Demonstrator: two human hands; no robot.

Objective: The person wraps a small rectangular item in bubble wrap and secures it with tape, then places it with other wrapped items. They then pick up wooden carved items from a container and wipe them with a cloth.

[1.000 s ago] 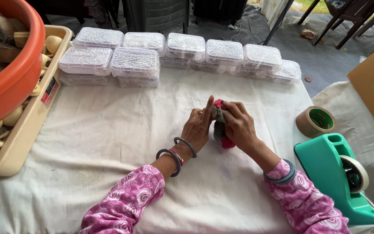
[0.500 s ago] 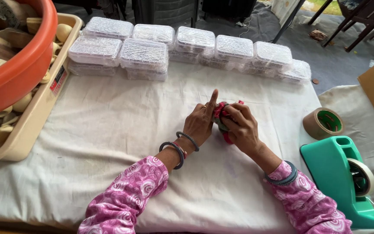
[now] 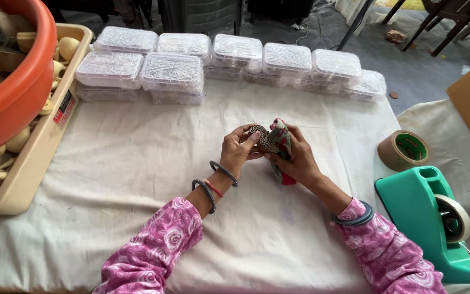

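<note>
Over the white-clothed table (image 3: 137,179), the left hand (image 3: 237,152) pinched a small carved, patterned block (image 3: 261,137) by its edge while the right hand (image 3: 295,158) pressed a soft, limp cloth (image 3: 279,142) against it. The block looked stiff and light, best held by its rim. Behind stood lidded clear boxes (image 3: 172,73), contents indistinct; an orange tub (image 3: 14,103) and beige tray (image 3: 39,152) held pale wooden pieces.
</note>
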